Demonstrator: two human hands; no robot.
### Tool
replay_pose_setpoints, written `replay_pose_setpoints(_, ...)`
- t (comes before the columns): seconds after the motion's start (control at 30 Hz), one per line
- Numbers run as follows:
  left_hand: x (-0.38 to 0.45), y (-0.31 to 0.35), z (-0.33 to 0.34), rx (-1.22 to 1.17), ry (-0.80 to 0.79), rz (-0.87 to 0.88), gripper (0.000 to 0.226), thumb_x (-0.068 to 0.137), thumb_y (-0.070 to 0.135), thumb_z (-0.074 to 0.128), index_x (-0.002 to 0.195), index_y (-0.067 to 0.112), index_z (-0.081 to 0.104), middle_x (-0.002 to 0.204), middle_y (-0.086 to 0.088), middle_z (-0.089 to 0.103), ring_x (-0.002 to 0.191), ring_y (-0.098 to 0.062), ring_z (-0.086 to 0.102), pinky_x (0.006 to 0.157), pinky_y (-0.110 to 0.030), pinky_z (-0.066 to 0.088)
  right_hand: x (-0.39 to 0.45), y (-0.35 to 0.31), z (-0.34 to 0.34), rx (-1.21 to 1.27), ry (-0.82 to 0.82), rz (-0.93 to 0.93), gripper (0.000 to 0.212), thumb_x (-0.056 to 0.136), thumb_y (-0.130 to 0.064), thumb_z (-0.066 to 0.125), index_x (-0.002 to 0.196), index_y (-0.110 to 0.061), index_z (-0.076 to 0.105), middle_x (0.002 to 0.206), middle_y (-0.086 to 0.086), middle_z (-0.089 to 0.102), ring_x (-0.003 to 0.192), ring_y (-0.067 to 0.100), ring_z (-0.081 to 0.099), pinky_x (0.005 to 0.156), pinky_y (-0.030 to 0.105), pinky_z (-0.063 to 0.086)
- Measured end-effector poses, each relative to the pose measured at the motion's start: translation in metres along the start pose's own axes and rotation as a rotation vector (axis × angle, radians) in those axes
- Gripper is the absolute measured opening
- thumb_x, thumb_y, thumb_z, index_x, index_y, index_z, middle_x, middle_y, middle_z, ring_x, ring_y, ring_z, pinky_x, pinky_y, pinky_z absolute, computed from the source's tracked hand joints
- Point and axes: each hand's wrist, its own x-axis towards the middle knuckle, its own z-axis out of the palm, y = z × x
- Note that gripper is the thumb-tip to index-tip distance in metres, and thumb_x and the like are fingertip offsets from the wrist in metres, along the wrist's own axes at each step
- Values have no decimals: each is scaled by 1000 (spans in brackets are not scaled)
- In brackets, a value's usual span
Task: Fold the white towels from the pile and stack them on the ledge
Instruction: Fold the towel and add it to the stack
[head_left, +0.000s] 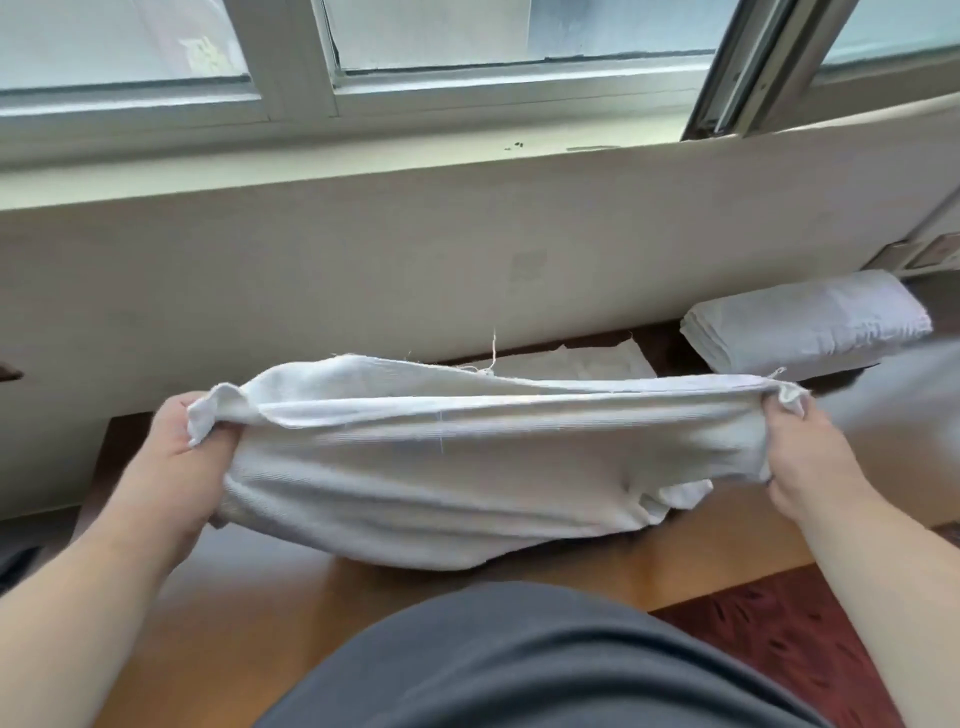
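Nearest the camera, the person's dark grey shirt (519, 665) fills the lower middle of the view, with a patch of red patterned carpet (779, 654) to its right. Both bare forearms reach forward over the wooden counter (322, 597). The left hand (176, 462) has its grip closed on the left end of a white towel (441, 467), the fingers curled under the cloth and a bunched corner standing up above the thumb. The right hand (810, 457) pinches the towel's right end, with a small tuft of fabric poking out above the fingers. The towel is stretched between the two hands, doubled over so that its upper edges run together from one grip to the other, while its belly sags down toward the counter; whether the lowest fold touches the wood cannot be told. Loose threads stick up from the top edge near the middle. Just beyond the towel a flat white cloth (571, 364) lies against the base of the wall. Farther right, a stack of folded white towels (805, 327) sits on the dark ledge (665, 343). Above rises a cream wall (363, 270), then the window sill (363, 156) and the window frame (301, 67).
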Motion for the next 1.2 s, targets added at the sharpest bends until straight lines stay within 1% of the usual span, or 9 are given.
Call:
replay_pose_setpoints(0.13,-2,-11,-9,10,11,-8,41,91,54,56,87,13,59,55,-5,44,45,-22,36,40,-34,34,-16,-26,1,-107,52,-120,39,77,-75,52,99,-45,62,73,-17,66,84,31,67,59,45,58)
replay_pose_setpoints(0.23,-7,-16,-16,-101,-36,-131,35,85,55,58,107,30,69,76,-5,67,59,-25,49,44,-32,36,-10,-41,4,-36,-77,-37,29,82,-61,66,94,-36,69,90,-2,71,79,36,66,54,66,53)
replay_pose_setpoints(0.4,-6,-25,-23,-199,-132,-293,21,94,27,60,112,25,71,106,-12,74,87,-31,67,58,-41,49,17,-57,-5,-146,-356,81,28,93,-32,65,117,-17,68,104,14,75,92,34,71,72,45,58)
replay_pose_setpoints(0.5,10,-24,-8,-221,-27,-248,23,96,6,55,115,13,66,107,-7,74,101,-22,70,81,-40,51,45,-73,14,-219,-249,77,25,91,-18,56,112,-6,63,92,16,69,72,22,69,67,35,50)
replay_pose_setpoints(0.6,39,-22,12,-187,36,-204,19,97,1,54,114,3,59,98,-6,72,96,-20,68,85,-35,47,75,-85,50,-304,-245,59,10,87,-15,51,94,-18,58,79,13,59,53,20,59,57,32,43)
replay_pose_setpoints(0.7,73,-27,30,-147,153,-268,12,94,14,62,99,24,66,100,-6,67,101,-28,63,88,-43,48,108,-81,86,-385,-302,5,11,95,-21,57,97,-17,67,86,6,71,65,20,67,58,29,54)
replay_pose_setpoints(0.83,111,-43,49,19,237,-376,24,84,40,68,106,33,63,113,-9,67,98,-27,65,89,-45,52,150,-61,130,-543,-293,-70,32,96,-35,58,116,-12,65,119,13,66,108,33,64,97,49,52)
replay_pose_setpoints(1.0,157,-66,70,335,267,-458,6,79,50,59,80,46,64,84,-1,63,74,-27,63,65,-32,49,191,-33,167,-727,-245,-108,45,96,-45,54,129,-14,60,126,16,63,107,33,60,85,33,42)
replay_pose_setpoints(1.2,184,-112,93,413,286,-549,63,88,47,67,139,17,47,122,-8,61,92,-27,55,79,-35,42,211,11,174,-746,-283,40,47,95,-48,51,135,-23,57,125,8,62,103,32,58,92,38,46)
